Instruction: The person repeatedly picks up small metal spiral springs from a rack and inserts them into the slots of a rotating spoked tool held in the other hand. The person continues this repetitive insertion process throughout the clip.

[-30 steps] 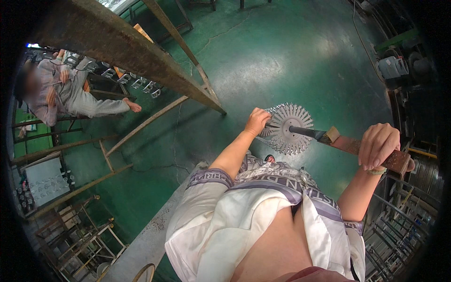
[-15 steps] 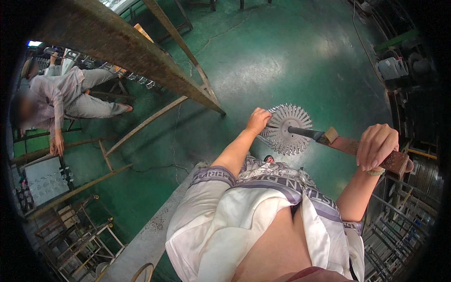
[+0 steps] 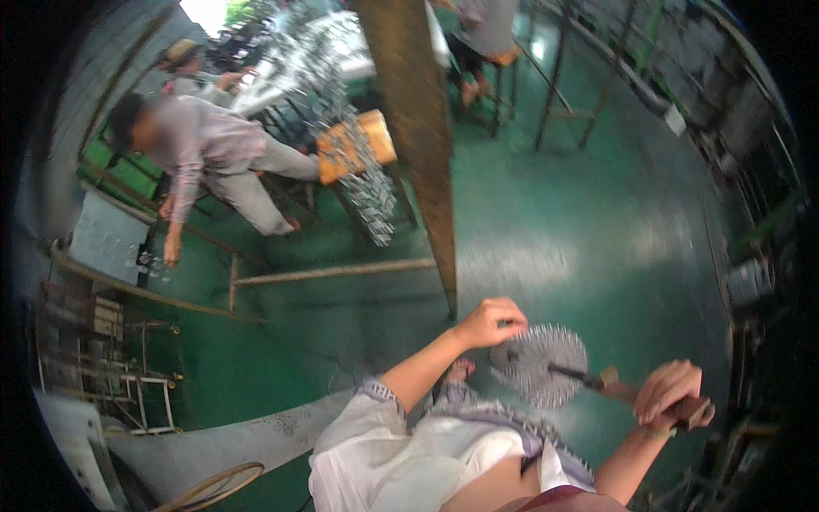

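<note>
My right hand [image 3: 670,392] is wrapped around the outer end of a rusty brown bar [image 3: 622,392] at the lower right. A dark shaft [image 3: 570,372] runs from this bar to the middle of a round metal disc [image 3: 559,348] with slots and a toothed rim. At least one more disc shows behind it, partly covered. My left hand [image 3: 493,323] is closed, its curled fingertips pinching at the upper left rim of the discs. Blur hides exactly how the fingertips grip there. The discs hang above the green floor, in front of my legs.
A rusty upright beam [image 3: 418,128] stands close ahead, with a low crossbar [image 3: 341,271] to its left. A co-worker [image 3: 213,154] sits at the left by a grey board [image 3: 111,235]. Beyond are a wooden stool [image 3: 375,132] and a white table [image 3: 354,43]. Machinery [image 3: 751,277] lines the right.
My view has swung left and up, so the discs and both hands sit lower in it. Both hands keep their places on the discs and bar. The co-worker's arm still reaches down.
</note>
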The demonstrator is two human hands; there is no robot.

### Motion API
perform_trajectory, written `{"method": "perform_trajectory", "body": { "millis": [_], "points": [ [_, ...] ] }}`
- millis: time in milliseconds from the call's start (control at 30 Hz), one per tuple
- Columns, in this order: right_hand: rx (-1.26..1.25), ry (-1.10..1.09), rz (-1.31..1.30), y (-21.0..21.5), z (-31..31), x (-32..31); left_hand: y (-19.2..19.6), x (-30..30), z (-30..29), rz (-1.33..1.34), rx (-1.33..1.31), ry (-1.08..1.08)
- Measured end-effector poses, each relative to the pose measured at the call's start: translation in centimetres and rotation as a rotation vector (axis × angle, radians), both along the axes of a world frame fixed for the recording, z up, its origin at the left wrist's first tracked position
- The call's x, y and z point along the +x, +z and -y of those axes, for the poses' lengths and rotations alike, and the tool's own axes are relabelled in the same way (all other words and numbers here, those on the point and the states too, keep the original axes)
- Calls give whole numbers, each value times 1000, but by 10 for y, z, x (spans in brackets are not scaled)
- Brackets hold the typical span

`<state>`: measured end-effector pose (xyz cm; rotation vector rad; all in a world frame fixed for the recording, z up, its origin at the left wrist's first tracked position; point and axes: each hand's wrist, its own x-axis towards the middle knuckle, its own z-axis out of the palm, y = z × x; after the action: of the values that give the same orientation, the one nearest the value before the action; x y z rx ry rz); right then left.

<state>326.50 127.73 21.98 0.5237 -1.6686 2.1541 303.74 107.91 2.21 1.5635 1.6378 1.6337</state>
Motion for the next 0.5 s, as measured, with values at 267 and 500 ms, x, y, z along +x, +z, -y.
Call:
{"method": "perform_trajectory", "body": {
  "millis": [267,500],
  "points": [
    [-32,32,-42,-6,2,-6,264,-133,112,-105,773,131],
    [-68,-3,-66,-5,7,-7,420,-250,126,-166,615,796]
  ]
}}
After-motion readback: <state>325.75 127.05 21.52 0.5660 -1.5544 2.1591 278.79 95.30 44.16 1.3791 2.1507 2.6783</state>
